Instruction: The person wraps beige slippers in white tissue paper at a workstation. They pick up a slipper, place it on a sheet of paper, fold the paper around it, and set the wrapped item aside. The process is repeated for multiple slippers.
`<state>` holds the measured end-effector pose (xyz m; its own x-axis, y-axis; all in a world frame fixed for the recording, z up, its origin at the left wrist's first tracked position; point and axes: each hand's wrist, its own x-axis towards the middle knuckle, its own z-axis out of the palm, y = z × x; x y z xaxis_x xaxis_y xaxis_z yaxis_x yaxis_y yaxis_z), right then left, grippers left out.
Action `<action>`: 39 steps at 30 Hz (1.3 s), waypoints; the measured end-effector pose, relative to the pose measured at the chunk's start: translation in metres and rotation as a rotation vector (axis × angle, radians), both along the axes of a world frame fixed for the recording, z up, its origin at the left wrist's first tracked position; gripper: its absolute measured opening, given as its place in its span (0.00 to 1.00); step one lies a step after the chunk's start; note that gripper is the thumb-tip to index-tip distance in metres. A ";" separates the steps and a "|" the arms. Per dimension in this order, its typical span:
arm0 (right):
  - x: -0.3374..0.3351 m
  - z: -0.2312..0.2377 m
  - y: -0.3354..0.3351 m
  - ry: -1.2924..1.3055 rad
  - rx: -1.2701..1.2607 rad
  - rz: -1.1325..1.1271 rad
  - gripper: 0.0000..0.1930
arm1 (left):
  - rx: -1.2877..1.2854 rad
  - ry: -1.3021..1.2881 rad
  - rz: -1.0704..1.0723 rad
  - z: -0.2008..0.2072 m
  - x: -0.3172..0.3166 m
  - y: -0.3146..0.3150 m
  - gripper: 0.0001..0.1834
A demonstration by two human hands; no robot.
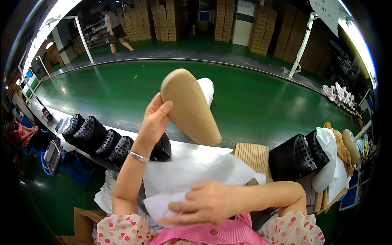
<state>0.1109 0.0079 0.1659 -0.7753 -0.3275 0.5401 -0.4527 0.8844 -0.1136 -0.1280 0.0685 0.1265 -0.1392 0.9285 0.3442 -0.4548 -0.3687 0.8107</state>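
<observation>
One smooth, tan, sole-shaped insole (pixel 190 108), held up near the shiny white desk (pixel 200 149), edge-pinched by your left hand (pixel 155 116), apparently leaving its face uncovered | thin white paper (pixel 192 167) below your blurred right hand (pixel 206 201); grip: cannot tell | tan, ribbed stack (pixel 250 157) beside black perforated shoes (pixel 288 161), probably placed for short reach.

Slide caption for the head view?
Left hand holds a tan foot-shaped piece; blurred right hand over white paper; black footwear on either side.

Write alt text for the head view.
The left hand holds up a tan insole; the blurred right hand is over white paper. Black shoes sit to both sides; a green surface lies beyond.
</observation>
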 end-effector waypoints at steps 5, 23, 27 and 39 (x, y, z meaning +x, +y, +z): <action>0.009 0.024 0.059 0.127 -0.067 -0.348 0.14 | -0.183 -0.128 -0.176 -0.004 0.025 -0.024 0.24; 0.026 0.028 0.049 -0.150 -0.005 -0.231 0.22 | -0.356 0.307 -0.453 -0.010 0.021 -0.022 0.24; 0.025 0.014 0.076 0.000 -0.031 -0.476 0.23 | -0.315 0.285 -0.479 -0.009 0.022 -0.029 0.25; 0.040 -0.034 0.112 0.104 -1.015 -0.703 0.28 | -0.275 -0.067 -0.436 -0.037 0.057 -0.028 0.28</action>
<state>0.1513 0.1195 0.1322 -0.5517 0.7444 0.3761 0.0363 0.4720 -0.8809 -0.0707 0.0408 0.0893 0.2679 0.9599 0.0826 -0.5730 0.0898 0.8146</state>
